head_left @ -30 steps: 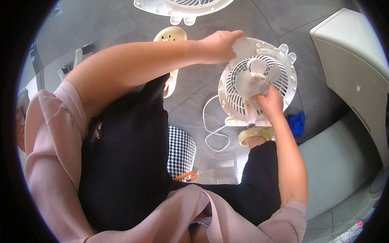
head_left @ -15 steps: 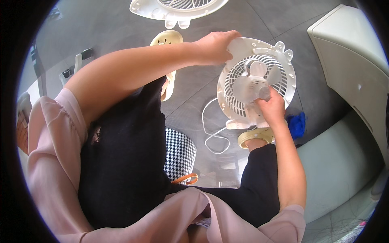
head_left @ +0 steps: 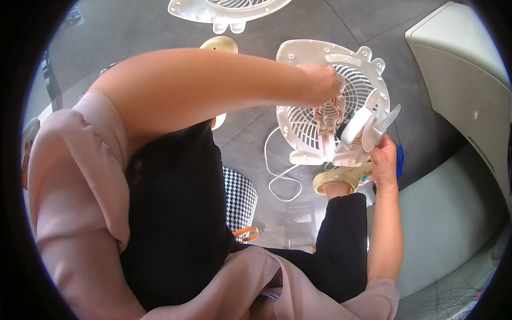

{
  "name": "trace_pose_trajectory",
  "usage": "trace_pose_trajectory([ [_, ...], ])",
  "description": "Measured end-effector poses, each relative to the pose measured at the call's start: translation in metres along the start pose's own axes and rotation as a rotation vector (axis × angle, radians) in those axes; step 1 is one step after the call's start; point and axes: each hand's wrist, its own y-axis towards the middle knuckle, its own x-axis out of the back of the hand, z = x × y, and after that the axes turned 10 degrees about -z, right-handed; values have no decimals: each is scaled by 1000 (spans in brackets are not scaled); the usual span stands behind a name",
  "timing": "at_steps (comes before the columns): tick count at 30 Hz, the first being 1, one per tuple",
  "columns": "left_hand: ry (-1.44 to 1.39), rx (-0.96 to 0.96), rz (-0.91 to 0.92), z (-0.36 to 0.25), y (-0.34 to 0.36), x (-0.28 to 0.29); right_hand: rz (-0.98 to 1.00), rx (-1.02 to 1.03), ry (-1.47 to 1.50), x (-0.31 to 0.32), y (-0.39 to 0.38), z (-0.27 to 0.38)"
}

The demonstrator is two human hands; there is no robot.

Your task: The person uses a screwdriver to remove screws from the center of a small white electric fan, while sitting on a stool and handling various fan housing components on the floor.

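Note:
A white fan housing with a round slotted grille lies on the floor in front of me. My right hand grips a fan blade assembly by its pale blades, with the white motor part tilted up out of the middle of the grille. Red and white wires show in the opened centre strip of the housing. Over the upper part of that strip is my left hand, its fingers curled inward; the hand itself hides what they touch. A white cord loops on the floor beside the housing.
A second white grille part lies at the far edge. My feet wear yellow clogs. A houndstooth basket with an orange handle stands between my legs. To the right are a cream cabinet, a grey-green seat and a blue cloth.
My left hand has moved from the housing's upper rim to its centre. My right hand has swung the blade assembly right and tilted it, exposing the wires behind.

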Motion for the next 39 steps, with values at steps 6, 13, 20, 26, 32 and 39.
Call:
trace_pose_trajectory([
  [6, -38, 75, 73, -2, 21, -13, 26, -16, 53, 3, -1, -5],
  [13, -304, 209, -142, 21, 30, -40, 78, -14, 92, 5, -3, -7],
  [20, -461, 271, -226, 15, 32, -43, 67, -31, 77, 6, -4, -5],
  [26, -576, 371, -257, 13, 42, -47, 71, -35, 45, 5, -2, -8],
  [32, -529, 284, -239, 15, 43, -56, 33, -23, 54, 1, -4, -2],
  [39, -397, -3, -208, 25, 36, -70, 50, -30, 25, 1, -3, -2],
])
